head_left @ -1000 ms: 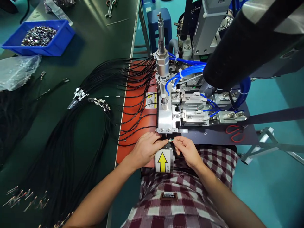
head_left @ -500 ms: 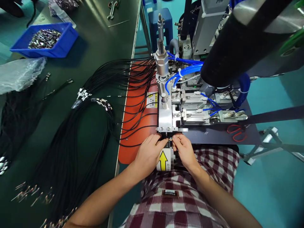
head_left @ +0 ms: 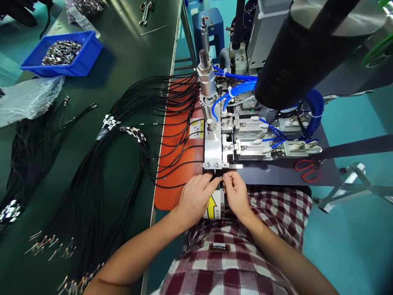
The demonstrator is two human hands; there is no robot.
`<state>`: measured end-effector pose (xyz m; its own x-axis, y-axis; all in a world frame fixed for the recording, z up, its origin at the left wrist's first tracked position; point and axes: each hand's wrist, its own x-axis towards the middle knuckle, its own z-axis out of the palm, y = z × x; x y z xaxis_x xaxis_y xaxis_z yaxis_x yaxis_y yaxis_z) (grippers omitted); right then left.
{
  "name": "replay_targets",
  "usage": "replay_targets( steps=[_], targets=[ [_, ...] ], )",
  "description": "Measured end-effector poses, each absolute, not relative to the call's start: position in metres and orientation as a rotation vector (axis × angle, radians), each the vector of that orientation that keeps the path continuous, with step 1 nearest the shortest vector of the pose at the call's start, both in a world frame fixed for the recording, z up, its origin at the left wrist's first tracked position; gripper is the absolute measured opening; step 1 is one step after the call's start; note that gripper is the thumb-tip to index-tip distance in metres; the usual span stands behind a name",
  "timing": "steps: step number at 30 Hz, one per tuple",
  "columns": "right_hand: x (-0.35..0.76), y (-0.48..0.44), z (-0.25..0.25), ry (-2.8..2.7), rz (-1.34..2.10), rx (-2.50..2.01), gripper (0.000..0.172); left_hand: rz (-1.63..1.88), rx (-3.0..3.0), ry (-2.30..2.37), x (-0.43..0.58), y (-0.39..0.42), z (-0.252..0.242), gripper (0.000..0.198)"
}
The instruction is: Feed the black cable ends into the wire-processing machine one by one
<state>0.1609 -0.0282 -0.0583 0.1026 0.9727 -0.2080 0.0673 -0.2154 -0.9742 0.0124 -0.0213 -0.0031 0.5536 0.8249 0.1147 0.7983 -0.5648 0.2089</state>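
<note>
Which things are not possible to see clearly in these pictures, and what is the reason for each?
All in the head view:
1. Small piece between left hand and right hand: tiny and partly covered by fingers; its shape is unclear.
2. Yellow arrow: left part hidden by the left hand.
3. Plastic bag: cut off by the left edge.
4. Metal parts in the blue box: too small to tell apart.

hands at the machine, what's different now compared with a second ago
The left hand has shifted right and now covers part of the yellow arrow label. The right hand has edged slightly toward the machine, and the hands are closer together. The piece between them is too small to tell whether either took hold or let go. The scissors and blue bin stayed put.
</note>
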Motion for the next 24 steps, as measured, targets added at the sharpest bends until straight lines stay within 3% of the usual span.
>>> replay_targets(
  steps=[8, 19, 24],
  targets=[
    [0.168, -0.023, -0.054, -0.920, 1.558, -1.249, 0.036, 0.336, 2.630, 1.404, 0.013, -0.023, -0.003, 0.031],
    [0.171, -0.022, -0.046, -1.124, 1.354, -1.491, 0.021, 0.204, 2.706, 1.414, 0.016, -0.024, -0.005, 0.035],
    [0.168, -0.020, -0.044, -0.966, 1.476, -1.468, 0.019, 0.235, 2.623, 1.435, 0.017, -0.021, -0.008, 0.036]
  ],
)
